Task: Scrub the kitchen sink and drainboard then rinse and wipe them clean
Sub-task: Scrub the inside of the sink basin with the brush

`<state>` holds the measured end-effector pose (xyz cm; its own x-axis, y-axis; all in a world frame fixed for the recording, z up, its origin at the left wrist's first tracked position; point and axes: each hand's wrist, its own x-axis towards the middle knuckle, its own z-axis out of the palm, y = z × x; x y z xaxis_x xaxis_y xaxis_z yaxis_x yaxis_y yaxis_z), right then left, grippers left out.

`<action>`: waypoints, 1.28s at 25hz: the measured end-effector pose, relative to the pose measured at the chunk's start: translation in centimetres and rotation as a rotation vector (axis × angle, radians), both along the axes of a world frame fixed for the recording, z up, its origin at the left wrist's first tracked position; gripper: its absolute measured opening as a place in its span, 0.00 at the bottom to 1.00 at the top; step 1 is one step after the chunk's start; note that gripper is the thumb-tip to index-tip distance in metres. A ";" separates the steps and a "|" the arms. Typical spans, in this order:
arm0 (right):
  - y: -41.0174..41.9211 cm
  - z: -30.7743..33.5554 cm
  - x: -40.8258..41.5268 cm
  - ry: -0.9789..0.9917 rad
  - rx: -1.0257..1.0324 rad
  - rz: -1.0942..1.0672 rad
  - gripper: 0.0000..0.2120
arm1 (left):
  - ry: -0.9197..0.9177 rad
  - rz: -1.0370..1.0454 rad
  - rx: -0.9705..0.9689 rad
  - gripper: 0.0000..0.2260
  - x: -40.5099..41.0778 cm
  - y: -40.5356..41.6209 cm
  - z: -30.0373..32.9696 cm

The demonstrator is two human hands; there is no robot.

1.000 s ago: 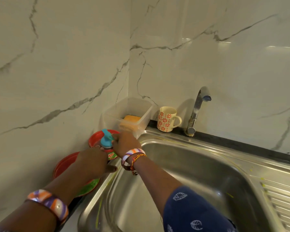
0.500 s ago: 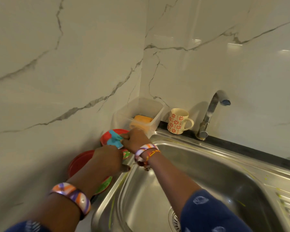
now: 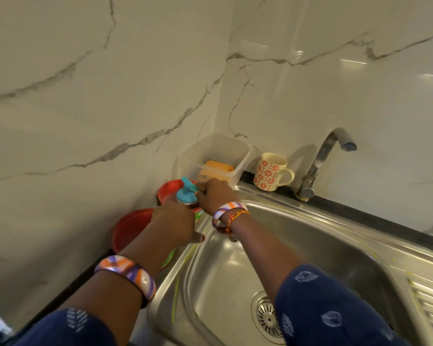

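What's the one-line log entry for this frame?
phase: opening soap bottle | left hand: grips bottle | right hand: at flip cap | sink: unscrubbed

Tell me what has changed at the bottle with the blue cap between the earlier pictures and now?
The blue flip lid now stands open above the cap; a second ago it was less raised. The right hand works at it with its fingers, and the left hand still holds the bottle. The mug, the faucet, the clear tub and the red plates stayed put.
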<state>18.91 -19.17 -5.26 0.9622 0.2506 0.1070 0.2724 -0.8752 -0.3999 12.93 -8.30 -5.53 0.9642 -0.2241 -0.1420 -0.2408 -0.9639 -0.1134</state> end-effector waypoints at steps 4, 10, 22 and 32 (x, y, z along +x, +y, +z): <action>0.6 -0.8 -1.9 -0.013 0.220 0.074 0.18 | -0.001 0.020 0.019 0.29 0.3 0.0 0.3; -9.1 2.3 -6.6 -0.104 0.523 -0.126 0.15 | 0.069 0.048 0.093 0.29 -0.6 -1.7 2.8; -27.2 4.7 -18.0 0.871 -0.129 -0.199 0.12 | 0.461 -0.545 -0.139 0.19 -11.2 -18.6 -1.4; -27.6 -3.8 -15.7 1.096 -0.665 0.210 0.12 | 0.616 -0.253 0.015 0.16 -13.8 -18.5 -4.3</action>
<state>3.17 -46.77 -9.05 0.4049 0.1071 -0.9081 0.2370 -0.9715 -0.0089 -0.92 -26.80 -9.80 0.6239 -0.4268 -0.6547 -0.4845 -0.8685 0.1045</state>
